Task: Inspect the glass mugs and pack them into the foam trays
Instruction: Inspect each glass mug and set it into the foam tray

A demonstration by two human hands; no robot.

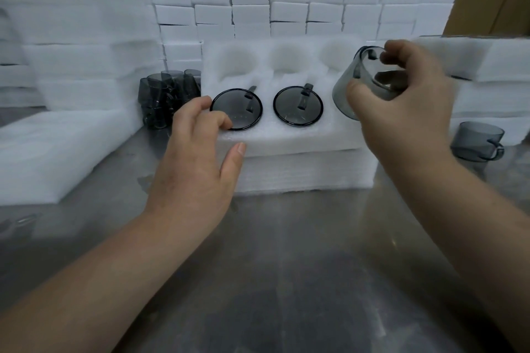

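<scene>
My right hand (401, 112) grips a smoky glass mug (342, 94), thumb on its near side and fingers curled over its far end. I hold it in the air above the right end of the foam tray (286, 137). It is tilted, with its long axis running from low at the near left to high at the far right, so it has to be turned upright before it can drop in.

The tray has a near row and a far row of pockets. The near-left mug (243, 107) and the near-middle mug (289, 113) already sit in theirs, each with its handle pointing far into a slot. The near-right pocket lies straight below my grip, hidden behind the mug and my hand, so I can only judge that it is free. The far pockets (284, 61) are bare.

My left hand (195, 157) rests spread on the tray's near-left corner. Its fingertips touch the rim of the near-left mug and its thumb lies on the tray's near edge, which steadies the foam. My right hand is much the nearer to the open place.

I judge the next move to be short: level the mug, swing its handle to the far side, then lower it. A spare mug (476, 142) waits on the steel table (286, 252) at the right, and a cluster of mugs (165, 97) stands left of the tray.
</scene>
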